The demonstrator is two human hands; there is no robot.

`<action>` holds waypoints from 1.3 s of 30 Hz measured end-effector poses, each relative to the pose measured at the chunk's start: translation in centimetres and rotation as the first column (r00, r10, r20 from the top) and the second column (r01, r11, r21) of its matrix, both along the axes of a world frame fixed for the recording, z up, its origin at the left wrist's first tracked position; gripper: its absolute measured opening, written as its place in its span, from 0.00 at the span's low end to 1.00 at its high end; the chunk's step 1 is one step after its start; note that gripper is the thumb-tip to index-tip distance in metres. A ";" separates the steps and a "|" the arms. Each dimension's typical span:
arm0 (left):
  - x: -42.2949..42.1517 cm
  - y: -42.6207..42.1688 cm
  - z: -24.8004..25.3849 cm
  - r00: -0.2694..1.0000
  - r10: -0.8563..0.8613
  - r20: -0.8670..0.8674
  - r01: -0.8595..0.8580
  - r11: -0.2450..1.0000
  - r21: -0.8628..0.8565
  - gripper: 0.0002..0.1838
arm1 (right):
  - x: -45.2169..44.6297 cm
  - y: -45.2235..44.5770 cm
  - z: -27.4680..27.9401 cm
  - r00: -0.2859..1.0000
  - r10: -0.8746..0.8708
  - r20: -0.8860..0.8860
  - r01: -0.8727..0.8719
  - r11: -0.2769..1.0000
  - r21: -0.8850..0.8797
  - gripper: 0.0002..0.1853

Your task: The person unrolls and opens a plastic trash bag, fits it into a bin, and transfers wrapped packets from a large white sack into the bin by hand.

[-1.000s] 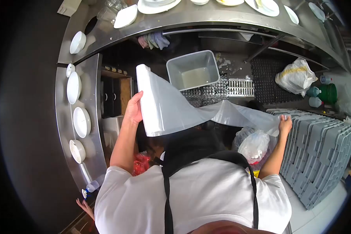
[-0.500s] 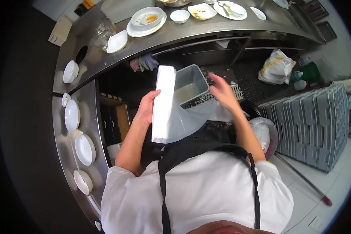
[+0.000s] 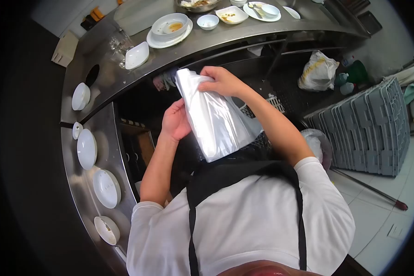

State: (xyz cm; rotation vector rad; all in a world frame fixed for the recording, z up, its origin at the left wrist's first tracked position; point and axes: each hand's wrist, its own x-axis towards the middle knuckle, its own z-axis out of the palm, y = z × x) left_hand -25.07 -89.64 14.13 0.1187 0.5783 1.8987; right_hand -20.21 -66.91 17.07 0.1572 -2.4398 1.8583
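A roll of clear plastic film or bags (image 3: pixel 209 117) hangs tilted in front of my black apron, its upper end toward the counter. My left hand (image 3: pixel 175 120) supports its left side, with some fingers hidden behind it. Near the upper end, my right hand (image 3: pixel 221 83) grips the plastic, thumb in front and fingers curled over the top. Shiny, creased plastic spreads from the roll toward the lower right, close to my right forearm.
Ahead, the steel counter (image 3: pixel 207 45) carries stacked plates (image 3: pixel 170 28), bowls and dishes with food remains. More white bowls (image 3: pixel 106 188) line the left counter. Grey racks (image 3: pixel 368 129) stand stacked at right, near a long-handled tool (image 3: pixel 372 188). A filled white bag (image 3: pixel 318 71) sits beyond.
My right hand has moved left onto the roll's upper end, bringing the loose plastic with it. The roll has tilted, and the grey bin behind is now covered from view.
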 end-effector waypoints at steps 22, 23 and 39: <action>6.0 12.8 -1.3 0.925 0.303 -0.231 -0.311 0.951 0.003 0.28 | 12.6 3.4 3.9 0.875 -0.393 0.282 0.175 0.800 0.573 0.31; 5.3 12.6 -0.2 0.852 0.215 -0.477 -0.272 0.961 -0.053 0.25 | 13.0 5.2 3.7 0.915 -0.370 0.162 0.159 0.700 0.697 0.31; 2.2 17.2 20.1 -0.850 -0.275 -0.449 -0.371 0.919 0.138 0.30 | 12.9 11.2 20.0 0.834 0.102 -0.542 0.538 0.065 0.841 0.24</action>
